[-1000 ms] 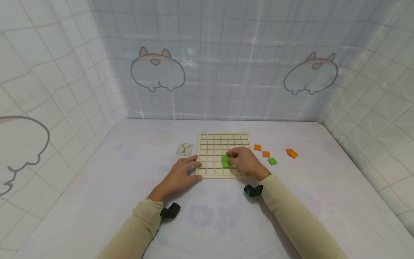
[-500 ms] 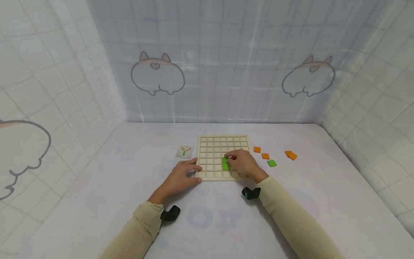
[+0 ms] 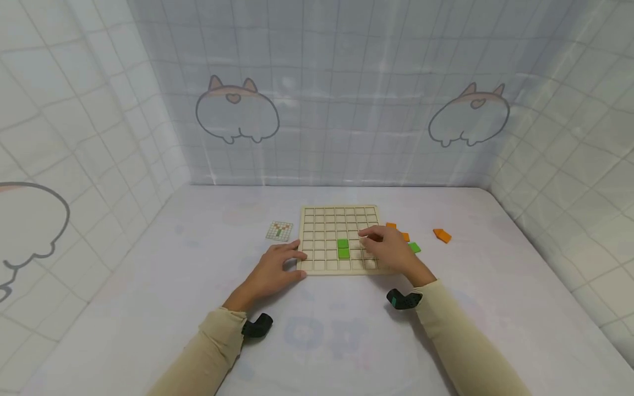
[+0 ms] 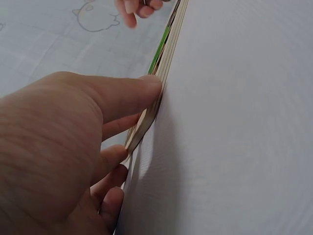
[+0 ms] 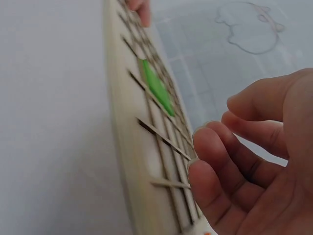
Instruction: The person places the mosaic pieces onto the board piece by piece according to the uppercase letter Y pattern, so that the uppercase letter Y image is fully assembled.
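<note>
A pale wooden grid board (image 3: 319, 230) lies on the table, two green square tiles (image 3: 343, 248) set one behind the other in its cells. My left hand (image 3: 272, 269) rests at the board's near left corner with fingers spread. In the left wrist view its thumb (image 4: 132, 93) lies along the board's edge. My right hand (image 3: 391, 250) hovers over the right part of the board, fingers loosely bent. The right wrist view shows nothing between its fingertips (image 5: 200, 171); a green tile (image 5: 157, 89) sits in the grid beyond them.
A small pattern card (image 3: 279, 231) lies left of the board. Right of it are orange tiles (image 3: 391, 225) and a green tile (image 3: 415, 248), partly behind my right hand. Farther right, orange tiles (image 3: 442, 235) overlap. Tiled-print curtains (image 3: 346, 110) enclose the table.
My right hand has let go of the rear green tile and moved right, leaving both green tiles uncovered on the board. My left hand stays at the corner.
</note>
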The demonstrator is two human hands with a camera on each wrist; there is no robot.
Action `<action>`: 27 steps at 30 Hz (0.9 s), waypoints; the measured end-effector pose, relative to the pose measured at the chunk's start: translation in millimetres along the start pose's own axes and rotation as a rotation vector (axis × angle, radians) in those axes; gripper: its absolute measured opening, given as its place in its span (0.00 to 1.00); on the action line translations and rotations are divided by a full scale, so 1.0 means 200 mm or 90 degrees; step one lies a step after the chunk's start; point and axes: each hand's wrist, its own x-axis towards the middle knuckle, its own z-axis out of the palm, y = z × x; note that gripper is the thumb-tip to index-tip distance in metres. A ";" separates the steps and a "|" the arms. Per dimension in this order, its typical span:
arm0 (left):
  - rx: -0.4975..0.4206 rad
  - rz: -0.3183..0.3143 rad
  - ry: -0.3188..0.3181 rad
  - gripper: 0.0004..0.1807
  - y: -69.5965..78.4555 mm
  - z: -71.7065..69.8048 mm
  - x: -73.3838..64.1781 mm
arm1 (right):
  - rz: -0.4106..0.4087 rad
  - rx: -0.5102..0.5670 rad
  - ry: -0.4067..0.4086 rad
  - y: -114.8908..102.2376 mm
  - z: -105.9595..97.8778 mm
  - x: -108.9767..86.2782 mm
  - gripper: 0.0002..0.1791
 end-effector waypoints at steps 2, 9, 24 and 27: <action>0.007 0.002 -0.002 0.22 0.00 0.00 0.00 | 0.001 0.010 0.007 0.00 -0.04 -0.02 0.17; 0.018 0.009 -0.004 0.22 -0.02 -0.01 -0.01 | 0.019 0.003 0.033 0.10 -0.14 -0.10 0.17; 0.028 0.046 -0.013 0.21 -0.01 0.00 -0.01 | 0.106 -0.019 0.113 0.35 -0.39 -0.24 0.19; 0.031 0.049 -0.017 0.21 0.00 0.00 0.00 | 0.130 -0.034 0.120 0.39 -0.42 -0.24 0.20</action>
